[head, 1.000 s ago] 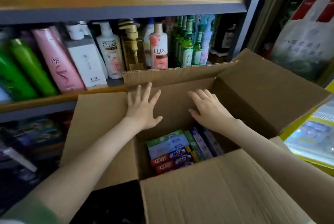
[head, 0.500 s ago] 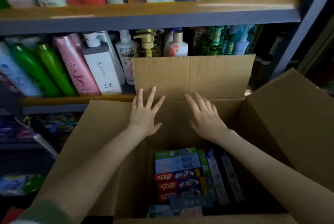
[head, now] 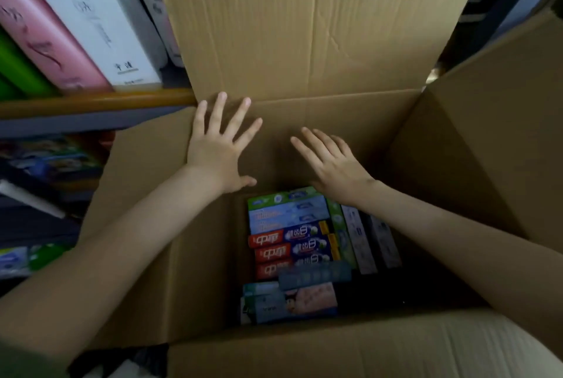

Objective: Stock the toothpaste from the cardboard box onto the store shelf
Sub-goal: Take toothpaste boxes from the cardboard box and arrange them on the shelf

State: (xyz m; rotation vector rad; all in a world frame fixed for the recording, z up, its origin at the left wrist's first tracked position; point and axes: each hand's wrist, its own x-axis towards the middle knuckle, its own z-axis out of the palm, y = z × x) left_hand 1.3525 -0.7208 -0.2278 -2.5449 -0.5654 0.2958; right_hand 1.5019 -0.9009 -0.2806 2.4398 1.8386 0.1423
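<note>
The store shelf [head: 91,100] runs behind the cardboard box [head: 198,255], its wooden lip showing past the box's far left corner. The box fills most of the view with all its flaps folded outward. The far flap [head: 304,42] stands up and leans back against the shelf's goods. Behind the box's far left corner stand tall bottles, a pink one [head: 45,39] and a white one [head: 91,20] among them.

The toothpaste [head: 292,240] is all in the bottom of the box, toward its left side. Flat cartons lie in stacked rows there, red and blue ones in the middle, green and pale ones around them. None is in a hand, and I cannot make out any on the shelf.

Both hands are inside the box against its far wall, above the cartons. The left hand [head: 217,152] is spread wide, its fingers straight and reaching the fold of the far flap. The right hand [head: 332,164] lies beside it with straight fingers and holds nothing; whether it presses the cardboard I cannot tell.

The step in hand looks like opening the box and pushing its far side back; stocking proper has not begun. The next move likely calls for reaching down inside the box, gripping a carton or a small stack by its long sides, and lifting it clear of the walls.
</note>
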